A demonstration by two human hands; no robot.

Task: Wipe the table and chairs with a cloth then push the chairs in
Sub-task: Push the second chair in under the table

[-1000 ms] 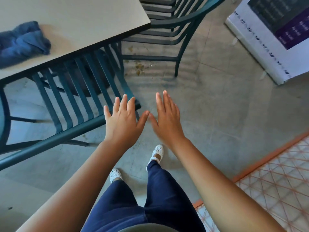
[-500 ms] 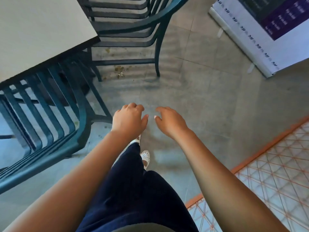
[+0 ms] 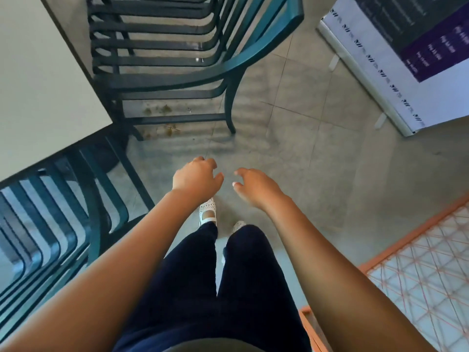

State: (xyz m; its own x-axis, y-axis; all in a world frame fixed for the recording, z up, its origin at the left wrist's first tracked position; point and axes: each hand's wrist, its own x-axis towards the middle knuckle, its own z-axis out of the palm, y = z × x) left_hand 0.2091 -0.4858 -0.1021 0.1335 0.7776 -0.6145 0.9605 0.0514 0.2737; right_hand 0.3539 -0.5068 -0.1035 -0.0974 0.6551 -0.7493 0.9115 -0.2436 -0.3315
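The pale table (image 3: 38,97) fills the upper left, its corner pointing toward me. One dark green slatted chair (image 3: 63,219) sits tucked under the table's near edge at the lower left. A second green slatted chair (image 3: 177,54) stands at the table's right side, at the top of the view. My left hand (image 3: 196,177) hangs over the floor with fingers curled loosely and holds nothing. My right hand (image 3: 256,188) is beside it, fingers bent and apart, also holding nothing. Neither hand touches a chair. The cloth is out of view.
A white and purple sign board (image 3: 406,62) leans at the upper right. An orange wire-grid panel (image 3: 418,265) lies at the lower right. Brown stains (image 3: 162,120) mark the grey tiled floor under the far chair. My legs and white shoes are below my hands.
My hands have left the near chair's back and curled from flat to loosely bent. The view has swung right, so the blue cloth on the table is no longer seen.
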